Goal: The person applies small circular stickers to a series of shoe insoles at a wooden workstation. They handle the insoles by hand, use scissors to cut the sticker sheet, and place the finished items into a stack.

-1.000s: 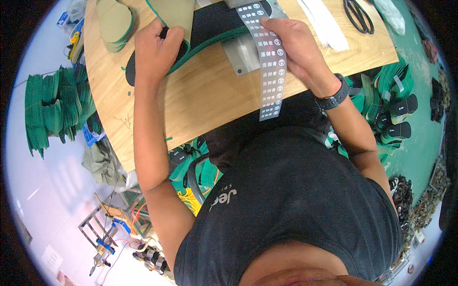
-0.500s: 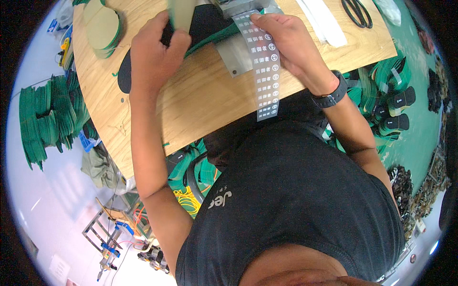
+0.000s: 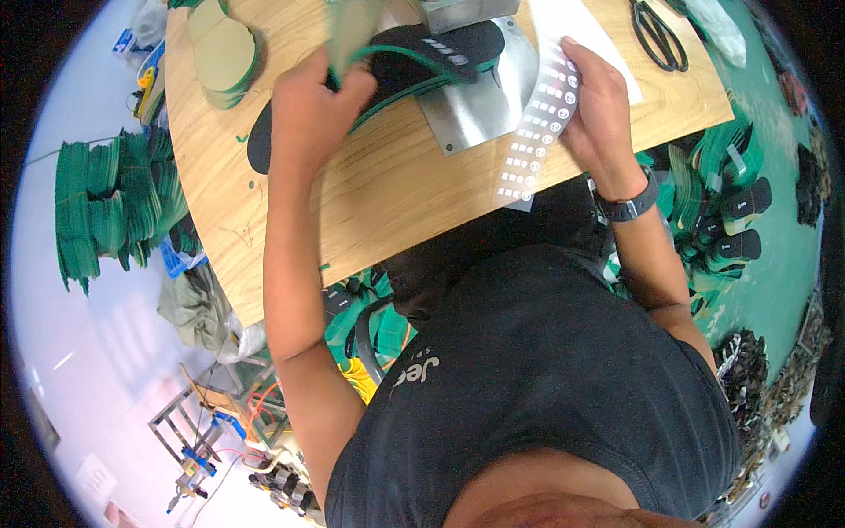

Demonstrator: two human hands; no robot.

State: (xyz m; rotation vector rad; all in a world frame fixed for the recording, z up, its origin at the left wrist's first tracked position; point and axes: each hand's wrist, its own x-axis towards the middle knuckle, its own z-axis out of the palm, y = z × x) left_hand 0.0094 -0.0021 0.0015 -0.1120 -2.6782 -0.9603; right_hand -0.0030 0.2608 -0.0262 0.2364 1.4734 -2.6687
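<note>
My left hand (image 3: 321,110) is closed on a pale green, motion-blurred insole (image 3: 352,31) at the table's far side. Beneath and beside that hand lie black insoles with green edges (image 3: 260,145). One black insole (image 3: 480,44) rests on a shiny metal plate (image 3: 480,119), with white print near its end, just below a grey metal press block (image 3: 462,13). To the right, my right hand (image 3: 603,114) pinches a clear strip of white-printed labels (image 3: 537,132) between thumb and fingers. The strip hangs toward the table's near edge, its lower end past the wood.
Black scissors (image 3: 660,35) lie at the far right of the wooden table (image 3: 396,189), beside white sheet material (image 3: 616,40). Beige insoles (image 3: 220,57) are piled at the far left. Stacks of green insoles (image 3: 110,207) stand left of the table, and bundled ones (image 3: 735,207) on the right.
My right hand has drawn the label strip rightward, away from the metal plate. White print now shows on the black insole there. My left hand keeps its blurred insole; the whole view has shifted slightly.
</note>
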